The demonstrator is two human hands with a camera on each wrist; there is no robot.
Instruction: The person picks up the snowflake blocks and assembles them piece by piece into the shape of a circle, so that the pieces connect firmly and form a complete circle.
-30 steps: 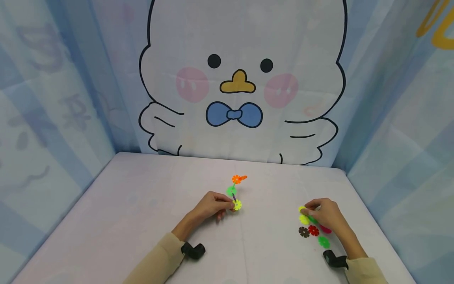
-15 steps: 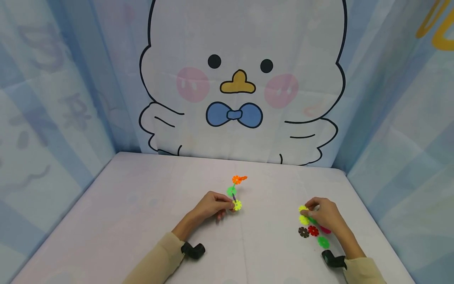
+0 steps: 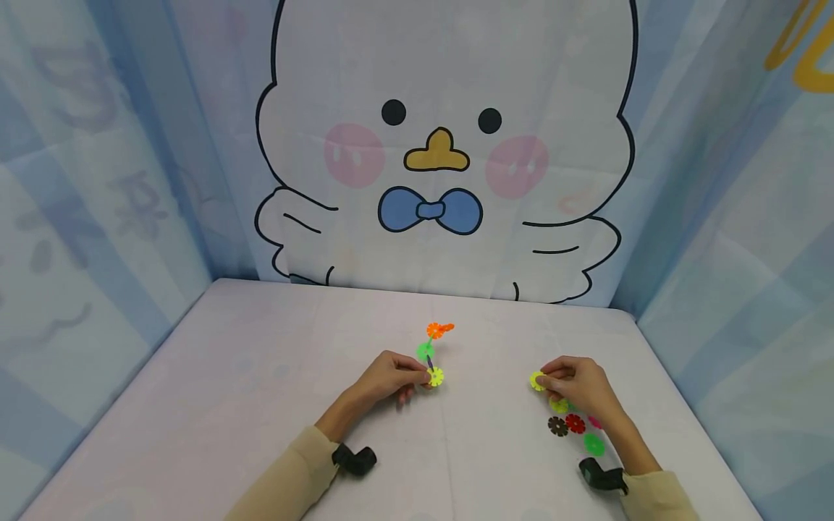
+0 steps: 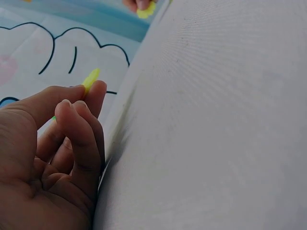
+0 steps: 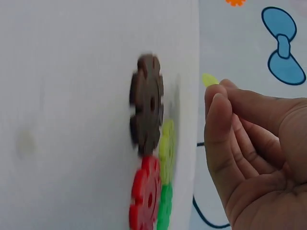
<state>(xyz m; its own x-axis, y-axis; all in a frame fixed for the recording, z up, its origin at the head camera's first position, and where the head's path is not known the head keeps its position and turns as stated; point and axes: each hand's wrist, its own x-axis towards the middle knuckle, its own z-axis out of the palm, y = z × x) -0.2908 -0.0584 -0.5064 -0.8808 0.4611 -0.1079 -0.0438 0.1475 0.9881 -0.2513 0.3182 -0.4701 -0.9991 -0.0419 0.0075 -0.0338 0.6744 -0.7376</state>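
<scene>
My left hand [image 3: 391,376] pinches a yellow notched disc [image 3: 437,376] between thumb and index finger. That disc ends a linked chain: a purple disc [image 3: 430,362] seen edge-on, a green disc [image 3: 426,352] and orange discs [image 3: 435,331] running away toward the back. In the left wrist view the pinched yellow disc [image 4: 91,80] shows edge-on at the fingertips. Over to the right, my right hand [image 3: 580,383] pinches a second yellow disc [image 3: 537,381] by its edge, just beyond the loose pieces. The right wrist view shows only a sliver of this yellow disc [image 5: 209,80] past the fingers.
Loose discs lie below my right hand: yellow [image 3: 559,406], brown [image 3: 557,426], red [image 3: 575,423], green [image 3: 594,444] and a partly covered pink one [image 3: 596,422]. A pale cloth covers the table [image 3: 293,325]. Printed curtains [image 3: 443,253] stand behind and at both sides.
My right hand has moved left and slightly away from me with the yellow disc, off the loose pile. The left hand and the chain have stayed in place.
</scene>
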